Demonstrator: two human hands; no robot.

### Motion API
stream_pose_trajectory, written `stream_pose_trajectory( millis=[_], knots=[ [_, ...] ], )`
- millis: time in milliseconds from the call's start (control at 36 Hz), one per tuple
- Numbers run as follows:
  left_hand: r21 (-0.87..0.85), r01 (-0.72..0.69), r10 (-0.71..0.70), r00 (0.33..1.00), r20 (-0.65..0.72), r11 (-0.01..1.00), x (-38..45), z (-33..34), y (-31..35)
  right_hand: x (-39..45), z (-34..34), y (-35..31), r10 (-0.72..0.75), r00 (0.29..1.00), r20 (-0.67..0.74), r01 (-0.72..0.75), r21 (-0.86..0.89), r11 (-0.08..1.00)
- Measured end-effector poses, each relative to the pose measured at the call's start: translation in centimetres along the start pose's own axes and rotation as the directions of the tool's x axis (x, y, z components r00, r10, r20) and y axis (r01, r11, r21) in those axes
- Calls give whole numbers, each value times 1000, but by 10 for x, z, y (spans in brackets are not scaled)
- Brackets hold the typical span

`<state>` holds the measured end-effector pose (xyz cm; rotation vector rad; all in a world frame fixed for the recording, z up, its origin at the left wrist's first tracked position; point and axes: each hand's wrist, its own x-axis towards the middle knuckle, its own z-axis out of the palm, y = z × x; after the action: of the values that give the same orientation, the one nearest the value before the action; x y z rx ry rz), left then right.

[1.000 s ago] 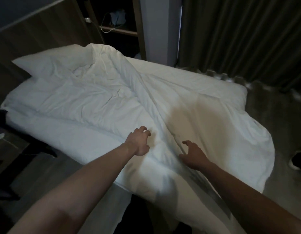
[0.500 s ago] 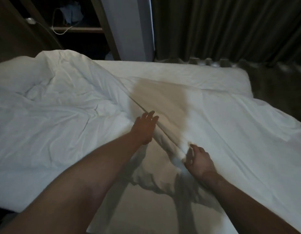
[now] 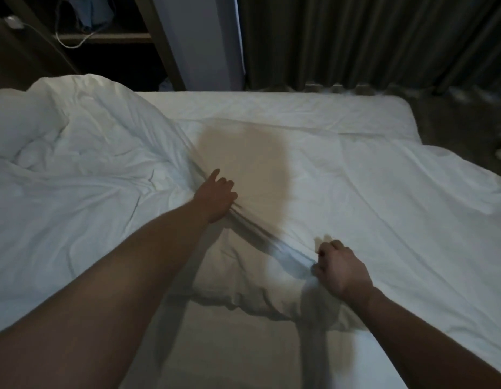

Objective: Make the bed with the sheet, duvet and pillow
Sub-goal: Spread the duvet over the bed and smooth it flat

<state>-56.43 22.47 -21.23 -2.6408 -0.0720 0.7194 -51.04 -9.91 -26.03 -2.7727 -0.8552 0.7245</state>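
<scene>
Duvet [image 3: 75,169]: soft, light, bunches easily; best taken along its folded edge, where left hand [image 3: 215,196] and right hand [image 3: 340,268] each clench a fistful

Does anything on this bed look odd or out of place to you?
Yes. A large tan patch discolours the white bed linen mid-bed, beyond the left hand; stain or shadow, I cannot tell. The white duvet lies bunched on the left, and both hands, the right hand included, grip a gathered fabric ridge.
</scene>
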Motion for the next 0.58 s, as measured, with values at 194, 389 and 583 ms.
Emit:
stream_pose_trajectory(
  millis=[194,389,583],
  knots=[
    [-273,-110,15,945,-328,956,-53,-10,-9,-25,2,13,31,999,14,-32,63,997],
    [-305,148,-153,988,9,941,-130,-32,49,-54,11,24,15,999,38,-17,49,999],
    [-474,248,-126,953,275,845,-148,13,107,-59,18,39,-36,985,167,41,-22,999]
  ],
)
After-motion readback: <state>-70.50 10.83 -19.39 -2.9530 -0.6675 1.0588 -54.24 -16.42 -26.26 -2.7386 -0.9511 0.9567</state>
